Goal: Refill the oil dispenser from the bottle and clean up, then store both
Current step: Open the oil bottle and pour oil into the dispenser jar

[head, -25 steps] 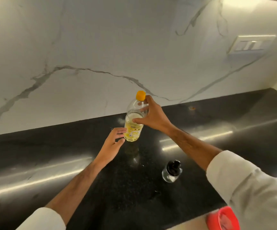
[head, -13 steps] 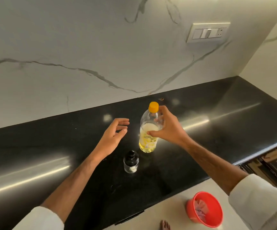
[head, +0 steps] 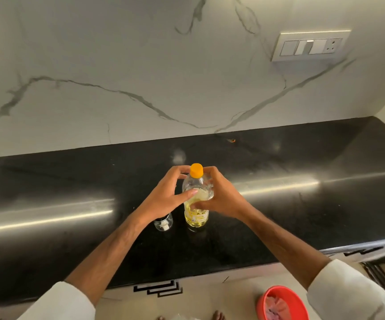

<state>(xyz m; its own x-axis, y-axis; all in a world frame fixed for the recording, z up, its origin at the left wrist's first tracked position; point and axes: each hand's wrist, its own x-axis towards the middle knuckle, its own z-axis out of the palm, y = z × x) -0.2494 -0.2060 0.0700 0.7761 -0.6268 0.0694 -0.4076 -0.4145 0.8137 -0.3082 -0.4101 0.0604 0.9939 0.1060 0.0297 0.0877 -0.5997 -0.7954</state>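
The bottle (head: pixel 196 204) stood upright on the black counter (head: pixel 302 215), orange cap (head: pixel 196 170) on, oil filling its lower part. My right hand (head: pixel 219 196) curled round its shoulder from the right, thumb across the near side, while my left hand (head: pixel 165 195) closed on it from the left — fingers bent behind the neck, thumb pressed on the front. The dispenser (head: pixel 163 222) sat just left of the bottle, partly hidden under my left wrist.

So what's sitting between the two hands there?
In the head view, the oil bottle with its orange cap stands between the left hand and right hand.
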